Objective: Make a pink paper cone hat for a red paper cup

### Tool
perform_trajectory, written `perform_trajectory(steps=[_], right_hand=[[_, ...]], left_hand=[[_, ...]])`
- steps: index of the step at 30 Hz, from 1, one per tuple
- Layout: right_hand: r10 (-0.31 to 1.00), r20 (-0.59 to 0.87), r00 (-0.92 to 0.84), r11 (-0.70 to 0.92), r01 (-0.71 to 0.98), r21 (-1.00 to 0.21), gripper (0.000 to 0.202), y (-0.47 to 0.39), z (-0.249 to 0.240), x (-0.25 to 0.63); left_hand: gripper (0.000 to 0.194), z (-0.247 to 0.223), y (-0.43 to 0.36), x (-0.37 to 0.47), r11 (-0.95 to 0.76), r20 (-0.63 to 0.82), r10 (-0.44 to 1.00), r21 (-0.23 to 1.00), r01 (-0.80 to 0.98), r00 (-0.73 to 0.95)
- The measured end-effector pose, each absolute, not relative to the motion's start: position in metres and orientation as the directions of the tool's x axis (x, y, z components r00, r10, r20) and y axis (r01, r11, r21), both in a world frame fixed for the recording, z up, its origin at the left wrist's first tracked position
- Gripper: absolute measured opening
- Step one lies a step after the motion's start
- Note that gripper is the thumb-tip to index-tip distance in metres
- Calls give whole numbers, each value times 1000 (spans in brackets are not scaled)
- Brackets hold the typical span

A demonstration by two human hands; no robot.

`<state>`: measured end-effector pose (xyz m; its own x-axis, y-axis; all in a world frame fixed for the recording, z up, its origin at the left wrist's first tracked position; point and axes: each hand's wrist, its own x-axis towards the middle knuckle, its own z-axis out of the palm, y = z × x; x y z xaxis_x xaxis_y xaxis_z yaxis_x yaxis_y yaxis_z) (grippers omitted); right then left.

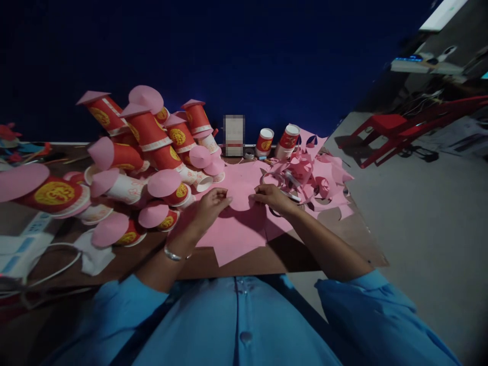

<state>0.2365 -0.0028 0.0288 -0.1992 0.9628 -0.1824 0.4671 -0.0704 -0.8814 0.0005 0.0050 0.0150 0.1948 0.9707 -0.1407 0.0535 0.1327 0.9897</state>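
A rounded pink paper piece [241, 195] is held between my two hands above larger pink sheets [236, 239] spread on the table. Its left edge is pinched by my left hand [214, 204], thumb against fingers. My right hand [273, 198] grips the right edge in the same way. The upper outline of the piece blends into the pink sheet behind it.
Red and white paper cups [147, 127] with pink cone tops are piled at the left. Two cups [264, 142] stand at the back. Pink scraps [324, 178] and a tape roll [273, 179] lie to the right, near the table's edge [368, 229]. A red chair [385, 124] is beyond.
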Motion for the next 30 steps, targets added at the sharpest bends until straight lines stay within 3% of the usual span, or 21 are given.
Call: perform_trajectory(steps=[3, 9, 15, 20, 23, 26, 30], right_hand=[[932, -238, -275, 10, 673, -739, 20, -2, 31, 235], [915, -268, -301, 100, 814, -572, 15, -2, 28, 218], [928, -250, -277, 168, 909, -381, 21, -8, 28, 210], [962, -150, -227, 185, 950, -253, 32, -19, 30, 212], [952, -92, -292, 272, 945, -182, 31, -23, 27, 217], [939, -36, -342, 329, 925, -191, 28, -26, 22, 221], [932, 50, -359, 352, 863, -362, 24, -28, 15, 223]], left_hand=[[35, 8, 1, -13, -58, 34, 992, 978, 202, 124], [18, 9, -5, -14, -356, 233, 923, 821, 446, 307], [28, 2, 3, -10, -486, 259, 865, 646, 589, 430], [34, -7, 4, -9, -598, 297, 798, 494, 631, 524], [32, -10, 1, -10, -628, 293, 775, 446, 638, 560], [36, -13, 1, -11, -613, 315, 789, 464, 640, 527], [49, -15, 5, -13, -587, 361, 809, 511, 628, 464]])
